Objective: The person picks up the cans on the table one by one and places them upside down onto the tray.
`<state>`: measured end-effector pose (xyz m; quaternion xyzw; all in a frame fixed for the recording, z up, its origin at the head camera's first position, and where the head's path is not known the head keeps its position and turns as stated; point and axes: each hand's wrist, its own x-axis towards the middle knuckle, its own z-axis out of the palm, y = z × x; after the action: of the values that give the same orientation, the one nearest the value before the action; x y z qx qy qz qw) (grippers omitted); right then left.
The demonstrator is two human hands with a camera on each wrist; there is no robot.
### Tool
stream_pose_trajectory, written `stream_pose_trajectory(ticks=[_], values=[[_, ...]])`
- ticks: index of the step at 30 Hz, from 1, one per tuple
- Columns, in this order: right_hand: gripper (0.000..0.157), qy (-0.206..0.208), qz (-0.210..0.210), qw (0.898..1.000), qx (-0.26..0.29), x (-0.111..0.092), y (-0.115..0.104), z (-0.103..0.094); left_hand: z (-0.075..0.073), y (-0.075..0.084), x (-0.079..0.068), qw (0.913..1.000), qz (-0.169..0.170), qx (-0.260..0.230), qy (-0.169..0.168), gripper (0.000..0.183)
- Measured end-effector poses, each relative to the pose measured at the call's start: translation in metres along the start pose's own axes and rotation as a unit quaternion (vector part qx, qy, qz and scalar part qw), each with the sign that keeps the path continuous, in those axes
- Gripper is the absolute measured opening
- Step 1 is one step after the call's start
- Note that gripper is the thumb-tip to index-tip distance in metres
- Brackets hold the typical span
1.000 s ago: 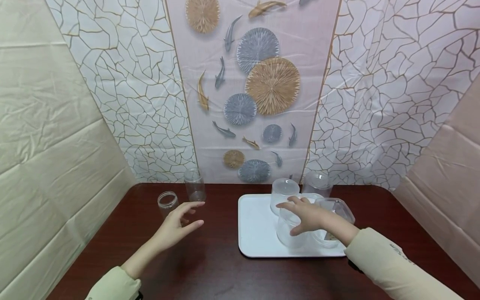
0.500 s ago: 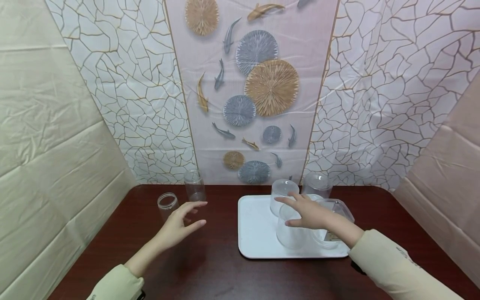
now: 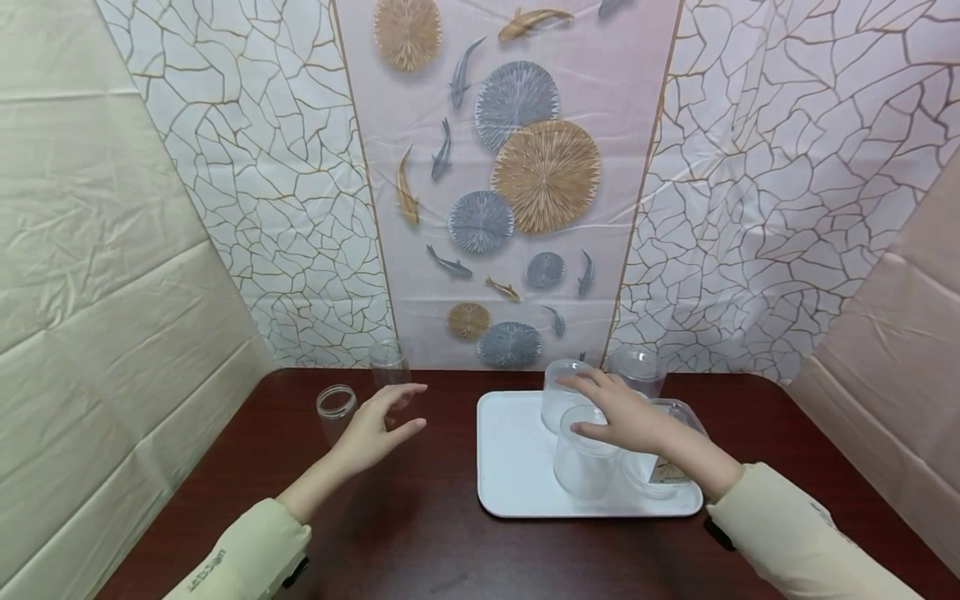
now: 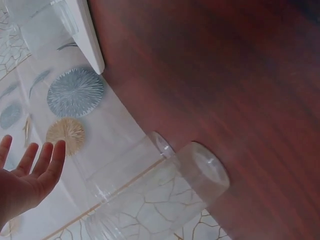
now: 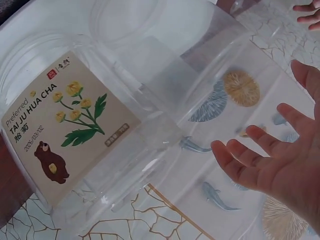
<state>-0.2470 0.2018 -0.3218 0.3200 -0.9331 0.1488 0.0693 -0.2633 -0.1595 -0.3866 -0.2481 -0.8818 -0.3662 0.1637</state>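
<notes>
My left hand (image 3: 375, 429) hangs over the table's left half, fingers loosely spread, holding nothing. Close to it stand two clear jars: an uncapped one (image 3: 335, 406) and a taller-looking one (image 3: 386, 357) at the back, partly covered by the hand. My right hand (image 3: 630, 419) is above the white tray (image 3: 513, 471) with fingers extended and nothing gripped. Below and around it are a clear jar (image 3: 583, 471) at the front, another clear jar (image 3: 555, 408) behind, and a clear container with a flower-tea label (image 5: 75, 120), partly hidden by the forearm in the head view.
Another clear jar (image 3: 647, 364) stands at the back right, behind the tray. The dark red table (image 3: 450, 558) meets a patterned cloth wall (image 3: 525, 275) at its back edge. Plain cloth walls (image 3: 127, 317) flank both sides.
My left hand has shifted right and slightly away from me. The right hand has drifted a little right and farther back, exposing more of the front jar. The jars and tray have stayed put.
</notes>
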Motion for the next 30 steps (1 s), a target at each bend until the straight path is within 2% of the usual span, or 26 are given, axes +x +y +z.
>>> stream_pose_trajectory(ticks=[8,18,25,30], values=[[0.052,0.048,-0.011,0.999,0.007,0.0,-0.001,0.0,0.0,0.004,0.024,0.9988,-0.002,0.033,0.035,0.047],[0.05,0.057,0.008,0.998,0.011,-0.002,-0.015,0.001,-0.004,0.005,0.053,0.996,-0.031,0.073,0.042,0.049],[0.047,0.08,-0.015,0.996,0.028,-0.005,-0.023,0.004,-0.007,0.003,0.07,0.992,-0.06,0.098,0.051,0.05],[0.046,0.092,-0.027,0.995,0.033,-0.007,-0.027,0.006,-0.008,-0.003,0.081,0.992,-0.058,0.1,0.052,0.05]])
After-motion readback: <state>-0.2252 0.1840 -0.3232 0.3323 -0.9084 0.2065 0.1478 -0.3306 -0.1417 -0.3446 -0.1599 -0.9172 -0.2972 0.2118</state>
